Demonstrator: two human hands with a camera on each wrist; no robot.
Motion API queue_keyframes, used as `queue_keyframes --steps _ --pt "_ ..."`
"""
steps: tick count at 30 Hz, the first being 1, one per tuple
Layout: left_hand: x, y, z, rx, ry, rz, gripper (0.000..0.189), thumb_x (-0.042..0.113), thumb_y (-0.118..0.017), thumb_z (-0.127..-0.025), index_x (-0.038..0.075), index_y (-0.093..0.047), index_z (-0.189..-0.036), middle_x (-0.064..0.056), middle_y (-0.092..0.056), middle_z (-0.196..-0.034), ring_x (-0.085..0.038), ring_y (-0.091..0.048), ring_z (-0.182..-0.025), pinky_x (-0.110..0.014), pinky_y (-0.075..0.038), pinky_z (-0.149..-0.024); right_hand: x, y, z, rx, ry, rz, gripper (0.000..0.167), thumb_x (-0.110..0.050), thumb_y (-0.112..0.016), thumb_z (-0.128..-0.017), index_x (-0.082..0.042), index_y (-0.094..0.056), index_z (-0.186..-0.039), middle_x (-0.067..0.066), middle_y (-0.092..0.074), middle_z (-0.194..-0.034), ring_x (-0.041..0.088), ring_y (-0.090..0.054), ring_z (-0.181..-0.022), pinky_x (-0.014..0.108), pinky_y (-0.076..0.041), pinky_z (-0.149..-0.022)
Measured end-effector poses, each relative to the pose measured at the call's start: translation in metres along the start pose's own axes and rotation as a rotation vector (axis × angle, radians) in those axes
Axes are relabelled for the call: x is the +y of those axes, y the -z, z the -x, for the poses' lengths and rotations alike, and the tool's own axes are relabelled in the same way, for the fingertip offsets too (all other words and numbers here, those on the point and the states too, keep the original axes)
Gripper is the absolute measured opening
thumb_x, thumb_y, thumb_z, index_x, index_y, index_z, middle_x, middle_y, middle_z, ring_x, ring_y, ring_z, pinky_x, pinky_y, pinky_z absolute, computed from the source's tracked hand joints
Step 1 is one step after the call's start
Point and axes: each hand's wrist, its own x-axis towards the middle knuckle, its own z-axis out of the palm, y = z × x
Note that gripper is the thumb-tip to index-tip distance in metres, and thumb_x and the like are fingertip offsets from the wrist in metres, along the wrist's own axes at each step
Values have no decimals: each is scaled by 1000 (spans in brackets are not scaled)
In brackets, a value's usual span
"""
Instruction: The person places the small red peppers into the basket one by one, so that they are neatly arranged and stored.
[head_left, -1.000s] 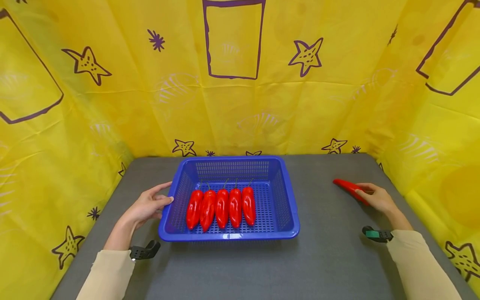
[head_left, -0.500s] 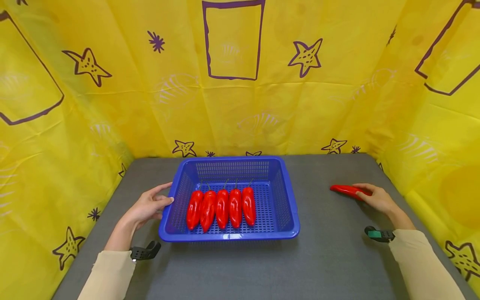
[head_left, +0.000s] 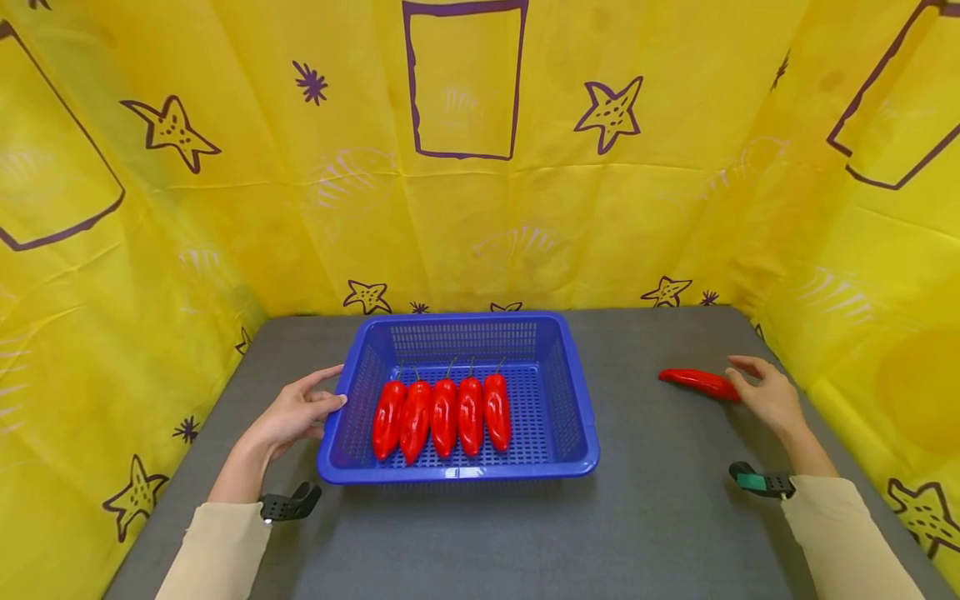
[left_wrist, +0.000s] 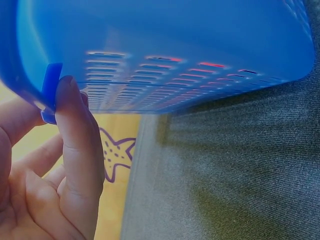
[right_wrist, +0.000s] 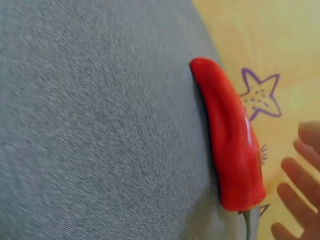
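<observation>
A blue plastic basket stands on the grey table, with several red chili peppers side by side in its left and middle part, stems pointing away. My left hand pinches the basket's left rim; the left wrist view shows the thumb against that rim. On the table at the right lies another red chili pepper, its stem end toward my right hand. That hand is just right of this pepper, apart from it, fingers loosely bent and holding nothing. In the right wrist view the fingers show a gap from the pepper.
Yellow cloth printed with starfish hangs behind the table and along both sides. Grey table surface stretches between the basket and the right hand. Each wrist wears a black camera mount, such as the left one.
The right hand turned the lone pepper to lie nearly sideways, then let go of it and drew back to the right. The left hand and the basket stayed in place.
</observation>
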Motion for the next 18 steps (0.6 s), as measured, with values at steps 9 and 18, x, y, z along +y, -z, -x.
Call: queue_keyframes --steps 9,18 --pt "0 0 -1 9 13 -6 71 22 -60 -90 15 -19 -148 -11 -66 -95 -26 -67 -81 -45 -55 -71 -12 -3 16 202 -223 -34 51 -38 -45 -93 4 -51 -122 28 -56 -114 35 -51 -94 26 -37 -66" --pt "0 0 0 8 11 -3 71 23 -60 -89 15 -20 -147 -13 -67 -98 -26 -67 -82 -44 -56 -71 -6 -12 25 118 -448 -81 69 -50 -42 -91 7 -43 -128 30 -54 -119 33 -59 -87 35 -40 -67"
